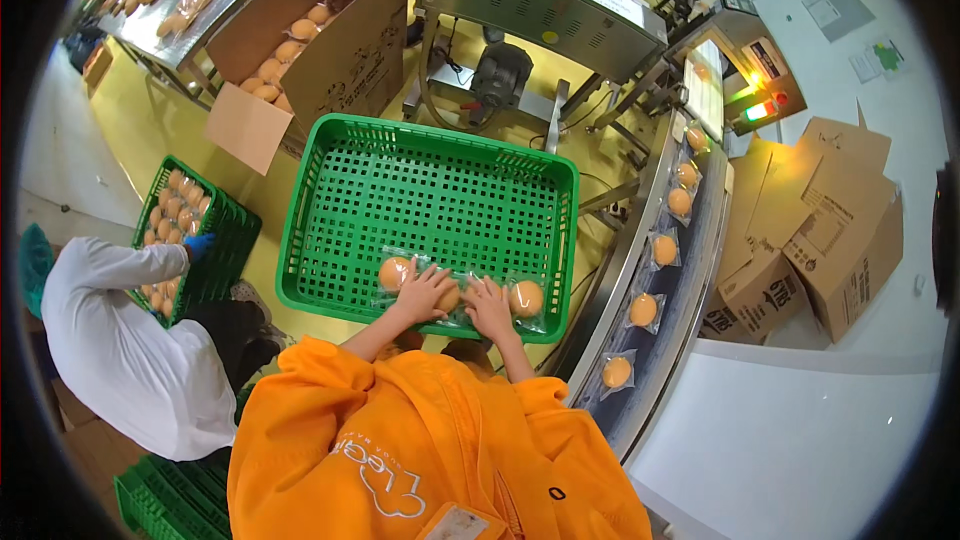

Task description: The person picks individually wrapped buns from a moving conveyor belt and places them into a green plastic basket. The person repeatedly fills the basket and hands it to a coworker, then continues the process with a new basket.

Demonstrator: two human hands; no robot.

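Note:
A green plastic crate (pixel 439 127) with a perforated floor lies before me. Along its near side sits a row of round, bread-like buns in clear wrappers. My left hand (pixel 422 294) rests with spread fingers over one wrapped bun (pixel 448 298), partly hiding it. To its left is another wrapped bun (pixel 394 274). My right hand (pixel 491 309) lies over a bun (pixel 473 289) that its fingers partly cover. Just right of that hand is a further wrapped bun (pixel 526 298). Whether either hand grips its bun is hidden beneath the fingers.
A conveyor belt (pixel 626 341) at my right carries several wrapped buns. Beyond it lean cardboard boxes (pixel 840 240). Ahead stand an open carton (pixel 352 67) of buns and a steel machine (pixel 487 0). At left, a person in white (pixel 135 345) holds a filled green crate (pixel 232 240).

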